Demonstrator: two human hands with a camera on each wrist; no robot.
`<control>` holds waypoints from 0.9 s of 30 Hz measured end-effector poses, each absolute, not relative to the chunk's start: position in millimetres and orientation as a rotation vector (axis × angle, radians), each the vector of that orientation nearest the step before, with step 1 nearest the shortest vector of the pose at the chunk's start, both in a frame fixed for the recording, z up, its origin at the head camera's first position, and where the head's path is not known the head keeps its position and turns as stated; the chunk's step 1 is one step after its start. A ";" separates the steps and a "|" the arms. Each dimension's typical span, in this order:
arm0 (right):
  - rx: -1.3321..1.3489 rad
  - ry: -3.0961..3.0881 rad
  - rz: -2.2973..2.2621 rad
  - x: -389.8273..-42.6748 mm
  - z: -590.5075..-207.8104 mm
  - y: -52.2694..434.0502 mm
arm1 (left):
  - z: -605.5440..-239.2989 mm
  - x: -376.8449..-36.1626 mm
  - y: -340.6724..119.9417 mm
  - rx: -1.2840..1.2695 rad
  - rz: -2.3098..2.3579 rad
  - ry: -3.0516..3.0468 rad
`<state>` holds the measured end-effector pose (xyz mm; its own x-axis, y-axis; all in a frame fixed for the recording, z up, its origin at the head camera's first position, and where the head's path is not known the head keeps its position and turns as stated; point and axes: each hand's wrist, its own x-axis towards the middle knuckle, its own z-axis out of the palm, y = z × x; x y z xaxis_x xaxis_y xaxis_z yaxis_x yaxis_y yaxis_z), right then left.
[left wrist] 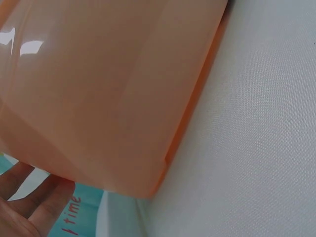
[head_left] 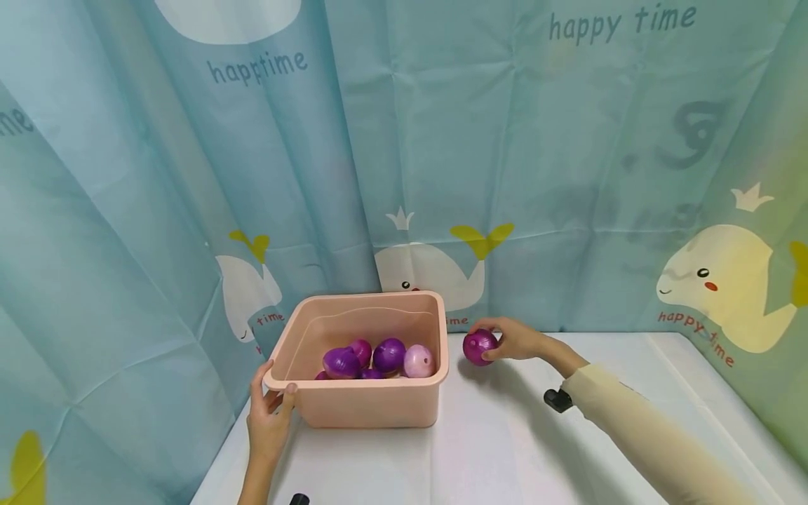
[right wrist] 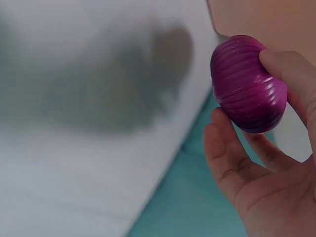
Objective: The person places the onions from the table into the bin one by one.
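My right hand [head_left: 519, 339] holds a glossy purple onion [head_left: 479, 347] between thumb and fingers, just to the right of a pink plastic bin [head_left: 366, 407]. In the right wrist view the onion [right wrist: 244, 91] shows fine ridges round its skin, and the thumb presses on one side of it. My left hand [head_left: 266, 417] grips the bin's front left corner, its thumb over the front rim and its fingers along the left side. Inside the bin lie several more onions, among them a dark purple onion [head_left: 388, 356] and a pale pink onion [head_left: 419, 361].
The bin stands on a white tabletop [head_left: 505, 449], near its back edge. Behind and to the left hangs a light blue curtain [head_left: 442, 154] printed with whales. A shadow of the right arm falls across the table.
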<state>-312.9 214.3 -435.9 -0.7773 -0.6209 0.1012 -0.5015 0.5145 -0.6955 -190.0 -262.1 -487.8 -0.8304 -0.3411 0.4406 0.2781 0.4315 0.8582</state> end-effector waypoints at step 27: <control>-0.872 2.949 -1.197 -312.0 -336.2 241.7 | -486.0 -187.9 -261.8 0.085 -1.446 -2.154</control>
<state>-312.0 241.7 -336.2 -0.8487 -0.4121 0.3316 -0.5266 0.5997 -0.6025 -187.9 -261.8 -486.0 -0.8526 -0.3397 0.3971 0.2388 0.4225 0.8743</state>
